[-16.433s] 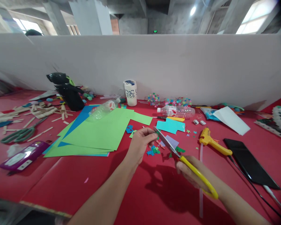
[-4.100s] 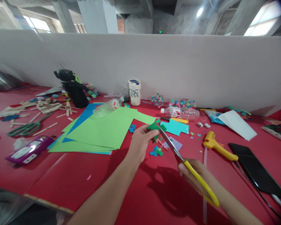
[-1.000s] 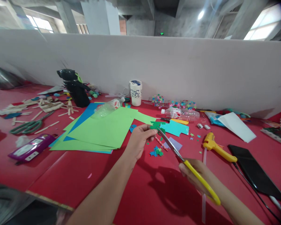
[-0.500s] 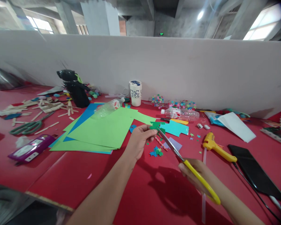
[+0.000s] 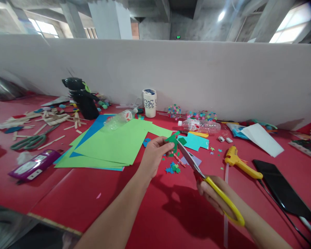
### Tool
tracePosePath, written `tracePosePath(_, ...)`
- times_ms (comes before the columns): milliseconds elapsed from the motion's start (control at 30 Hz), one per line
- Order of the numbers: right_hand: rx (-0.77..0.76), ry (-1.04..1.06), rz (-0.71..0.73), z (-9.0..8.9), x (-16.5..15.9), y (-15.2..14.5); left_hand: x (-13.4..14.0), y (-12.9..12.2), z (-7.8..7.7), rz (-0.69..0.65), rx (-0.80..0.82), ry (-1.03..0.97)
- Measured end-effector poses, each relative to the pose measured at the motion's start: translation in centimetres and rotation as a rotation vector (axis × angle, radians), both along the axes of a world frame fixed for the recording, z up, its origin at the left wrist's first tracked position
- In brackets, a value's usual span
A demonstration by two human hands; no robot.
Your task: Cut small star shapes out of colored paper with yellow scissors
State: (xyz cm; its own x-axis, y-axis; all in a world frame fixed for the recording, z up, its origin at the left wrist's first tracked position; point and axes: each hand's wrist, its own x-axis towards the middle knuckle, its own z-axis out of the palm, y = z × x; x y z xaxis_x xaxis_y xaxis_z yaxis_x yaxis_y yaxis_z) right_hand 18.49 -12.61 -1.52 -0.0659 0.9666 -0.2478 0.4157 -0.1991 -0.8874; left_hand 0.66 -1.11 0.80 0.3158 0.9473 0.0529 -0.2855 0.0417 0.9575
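1. The left hand (image 5: 155,154) pinches thin green paper (image 5: 172,138) with jagged edge, held above the surface (image 5: 106,214).
2. The right hand (image 5: 213,193) is curled around yellow-handled metal scissors (image 5: 190,159); the blade tips are at this paper.
3. The smooth red surface carries flat light-green sheets (image 5: 111,145), small stars (image 5: 172,168), a yellow glue gun (image 5: 242,163).
4. Behind: a pale partition (image 5: 114,69).

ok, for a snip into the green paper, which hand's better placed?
Right hand, I'd say: it holds the yellow-handled scissors, blades pointing toward the green paper. The left hand pinches that paper, so it seems better placed to steady it.
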Motion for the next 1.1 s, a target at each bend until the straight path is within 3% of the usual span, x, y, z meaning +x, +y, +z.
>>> tracePosePath(400,0.007,0.044,0.025,-0.2,0.0,-0.2,0.4,-0.7,0.0,-0.039,0.036,-0.023)
tracePosePath(767,-0.055,0.137,-0.106,-1.0,-1.6,-0.5,1.2,-1.1,-0.3,-0.014,0.005,-0.058)
tracePosePath(1100,-0.037,0.131,-0.135,-1.2,-1.9,-0.6,1.2,-1.1,-0.5,-0.04,-0.024,-0.086)
